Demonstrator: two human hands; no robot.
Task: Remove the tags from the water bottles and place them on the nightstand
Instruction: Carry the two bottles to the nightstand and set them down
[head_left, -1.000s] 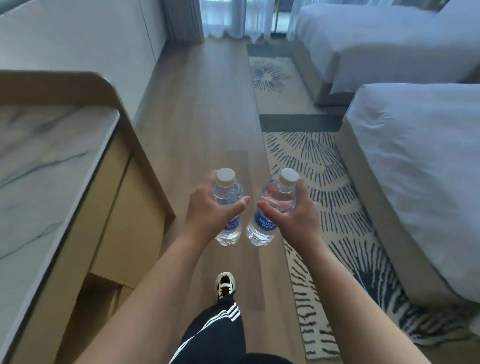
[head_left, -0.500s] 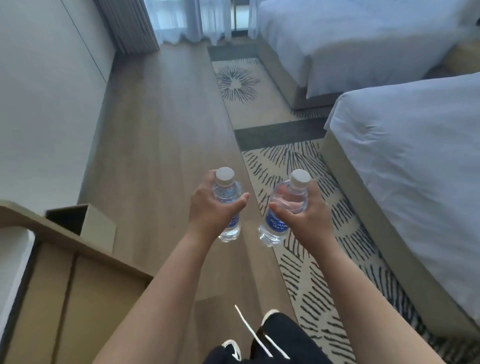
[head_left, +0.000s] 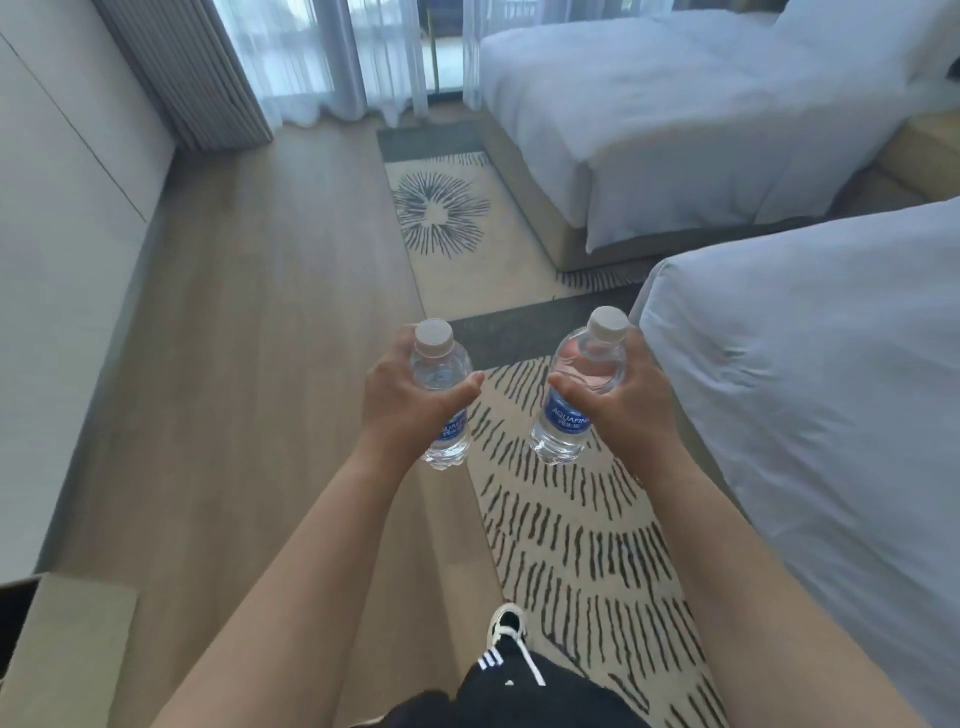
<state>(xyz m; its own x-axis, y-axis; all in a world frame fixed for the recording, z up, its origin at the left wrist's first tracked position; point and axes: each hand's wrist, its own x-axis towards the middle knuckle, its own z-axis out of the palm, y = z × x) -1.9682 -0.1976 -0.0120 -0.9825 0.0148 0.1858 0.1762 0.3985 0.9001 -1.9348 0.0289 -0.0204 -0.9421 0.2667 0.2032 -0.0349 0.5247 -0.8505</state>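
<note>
Two small clear water bottles with white caps and blue labels are held out in front of me over the floor. My left hand (head_left: 402, 397) is wrapped around the left bottle (head_left: 441, 371), which is upright. My right hand (head_left: 626, 397) grips the right bottle (head_left: 566, 415), whose cap leans to the right. The bottles are apart, about a hand's width between them. No loose tag shows on either bottle. A wooden nightstand edge (head_left: 922, 150) shows at the far right between the two beds.
A near bed (head_left: 831, 389) with white bedding fills the right side, and a second bed (head_left: 675, 114) lies beyond it. A patterned rug (head_left: 571, 545) runs along the beds over wood flooring. A white wall is at left, curtains at the back, and a small beige box (head_left: 67, 639) at lower left.
I have walked forward along the room: the marble-topped desk has dropped out of view on the left and the beds and curtains are nearer. Both hands keep holding the bottles.
</note>
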